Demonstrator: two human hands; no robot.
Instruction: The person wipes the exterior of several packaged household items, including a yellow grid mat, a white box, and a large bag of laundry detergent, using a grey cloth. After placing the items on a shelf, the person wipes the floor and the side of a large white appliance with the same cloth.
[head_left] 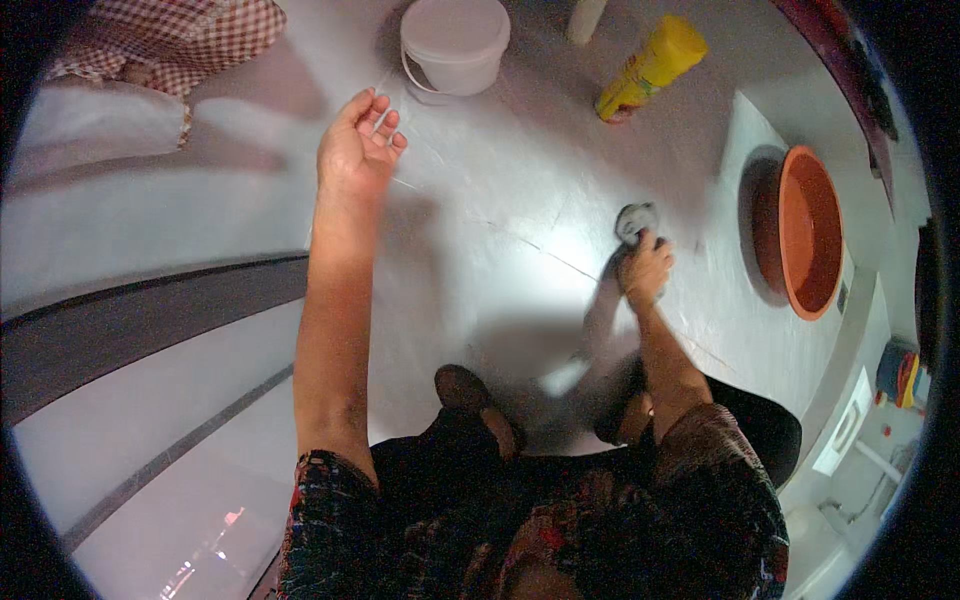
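My left hand (362,140) is raised at the upper left, with its palm turned up and fingers loosely bent and apart. It holds nothing; a white lidded bucket (460,72) is nearest to it. To the right, my right hand (648,265) reaches down to the pale floor (520,240). Its fingers are closed on a grey-and-white rounded thing (632,220), too blurred to tell its kind. A tall yellow container (655,68) stands beyond this hand.
An orange basin (812,235) is tipped up at the right wall. Red-and-white checked cloth (215,35) hangs at the upper left. A white cylinder (586,20) stands near the top. My shoes (460,387) are below the middle; a dark-edged step (150,300) lies left.
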